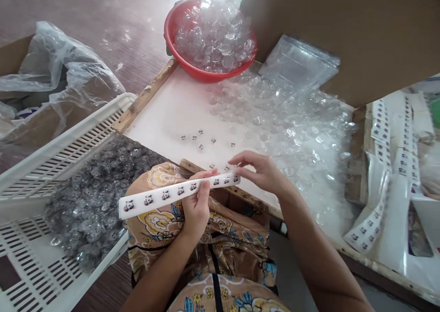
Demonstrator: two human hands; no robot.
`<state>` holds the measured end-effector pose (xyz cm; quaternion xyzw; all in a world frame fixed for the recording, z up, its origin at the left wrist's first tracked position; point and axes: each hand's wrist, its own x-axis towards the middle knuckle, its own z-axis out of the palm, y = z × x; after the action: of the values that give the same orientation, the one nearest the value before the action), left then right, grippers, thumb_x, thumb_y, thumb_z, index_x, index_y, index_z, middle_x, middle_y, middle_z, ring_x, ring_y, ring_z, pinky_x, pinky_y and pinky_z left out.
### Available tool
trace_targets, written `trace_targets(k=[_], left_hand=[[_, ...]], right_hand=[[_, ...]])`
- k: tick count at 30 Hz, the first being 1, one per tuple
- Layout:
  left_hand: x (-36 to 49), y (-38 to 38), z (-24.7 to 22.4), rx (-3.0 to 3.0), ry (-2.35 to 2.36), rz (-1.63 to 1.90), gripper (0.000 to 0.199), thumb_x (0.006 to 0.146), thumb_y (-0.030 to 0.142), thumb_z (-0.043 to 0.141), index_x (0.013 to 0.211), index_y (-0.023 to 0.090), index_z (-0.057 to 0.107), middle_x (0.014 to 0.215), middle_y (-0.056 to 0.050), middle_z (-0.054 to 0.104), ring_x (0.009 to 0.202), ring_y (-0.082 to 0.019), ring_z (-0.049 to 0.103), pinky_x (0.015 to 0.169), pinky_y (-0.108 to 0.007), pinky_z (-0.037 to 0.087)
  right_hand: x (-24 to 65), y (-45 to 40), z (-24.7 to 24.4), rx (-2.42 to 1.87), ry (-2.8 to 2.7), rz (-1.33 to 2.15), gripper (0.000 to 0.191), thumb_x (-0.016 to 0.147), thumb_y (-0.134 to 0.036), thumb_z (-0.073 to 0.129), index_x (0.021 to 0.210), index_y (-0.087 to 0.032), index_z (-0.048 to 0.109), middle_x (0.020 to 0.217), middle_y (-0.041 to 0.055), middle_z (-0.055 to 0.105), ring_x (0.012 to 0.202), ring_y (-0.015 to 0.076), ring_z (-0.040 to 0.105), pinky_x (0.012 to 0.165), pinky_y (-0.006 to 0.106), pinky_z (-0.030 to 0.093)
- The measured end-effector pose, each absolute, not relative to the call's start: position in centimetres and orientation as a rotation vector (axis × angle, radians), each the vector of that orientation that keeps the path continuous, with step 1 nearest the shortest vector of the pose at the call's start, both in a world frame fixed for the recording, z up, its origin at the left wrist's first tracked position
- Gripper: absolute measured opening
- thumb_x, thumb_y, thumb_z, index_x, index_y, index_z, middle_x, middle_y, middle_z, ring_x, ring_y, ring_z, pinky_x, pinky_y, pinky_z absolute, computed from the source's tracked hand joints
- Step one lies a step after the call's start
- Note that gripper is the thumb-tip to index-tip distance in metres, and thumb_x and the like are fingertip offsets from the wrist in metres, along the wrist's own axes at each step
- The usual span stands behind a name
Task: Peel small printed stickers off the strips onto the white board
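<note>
A long white sticker strip [161, 196] printed with small dark pictures lies across my lap. My left hand [196, 206] grips it from below near its right third. My right hand [261, 170] pinches the strip's right end with fingertips. Several small peeled stickers [199, 140] lie on the white table board [172, 114] just beyond my hands. A heap of clear glass cabochons [295, 128] covers the board to the right.
A red bowl [178, 57] of clear cabochons stands at the board's far edge. A white slotted basket [51, 174] on my left holds finished domes [92, 197]. Cardboard box [343, 32] at upper right; more sticker strips [381, 133] at right. Plastic bag [58, 73] at far left.
</note>
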<state>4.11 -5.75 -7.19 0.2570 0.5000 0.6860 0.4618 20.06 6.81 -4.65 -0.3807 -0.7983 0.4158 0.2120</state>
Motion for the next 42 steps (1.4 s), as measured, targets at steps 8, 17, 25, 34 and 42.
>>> trace_targets(k=[8,17,25,34,42], left_hand=[[4.3,-5.7,-7.4,0.625,1.212,1.718,0.022,0.095,0.034,0.059,0.111,0.020,0.066,0.117,-0.010,0.071,0.109,-0.025,0.068,0.100,-0.042,0.052],[4.3,-5.9,-8.1,0.689,1.214,1.733,0.021,0.096,0.032,0.058,0.112,0.020,0.065,0.116,-0.009,0.072,0.112,-0.024,0.068,0.100,-0.040,0.052],[4.0,-6.0,-7.8,0.760,1.194,1.685,0.022,0.097,0.032,0.056,0.111,0.019,0.067,0.117,-0.010,0.072,0.109,-0.025,0.069,0.098,-0.041,0.053],[3.9,-6.1,-7.9,0.789,1.203,1.672,0.023,0.097,0.032,0.056,0.112,0.019,0.067,0.115,-0.010,0.073,0.107,-0.024,0.069,0.096,-0.039,0.053],[3.9,-6.2,-7.7,0.823,1.232,1.658,0.020,0.097,0.029,0.055,0.111,0.021,0.067,0.113,-0.009,0.073,0.106,-0.023,0.069,0.096,-0.038,0.053]], right_hand=[[20.3,3.4,-4.8,-1.164,-2.119,1.006,0.005,0.089,-0.024,0.065,0.091,-0.023,0.070,0.085,0.0032,0.072,0.078,0.0176,0.066,0.071,0.032,0.051],[19.9,7.4,-5.0,-1.205,-1.690,1.150,0.012,0.080,-0.030,0.069,0.075,-0.022,0.063,0.076,0.0010,0.064,0.073,0.0151,0.060,0.062,0.028,0.049],[16.2,10.5,-7.3,-1.477,-1.933,1.200,0.013,0.077,-0.032,0.065,0.074,-0.019,0.064,0.065,-0.0006,0.061,0.058,0.0120,0.052,0.056,0.027,0.041],[15.2,10.6,-8.0,-1.574,-2.099,0.991,0.006,0.078,-0.024,0.065,0.073,-0.020,0.064,0.068,0.0007,0.067,0.063,0.0149,0.059,0.063,0.029,0.043],[14.4,9.8,-9.3,-1.505,-2.205,0.649,0.007,0.082,-0.019,0.060,0.082,-0.021,0.066,0.092,0.0066,0.067,0.070,0.0173,0.061,0.070,0.032,0.047]])
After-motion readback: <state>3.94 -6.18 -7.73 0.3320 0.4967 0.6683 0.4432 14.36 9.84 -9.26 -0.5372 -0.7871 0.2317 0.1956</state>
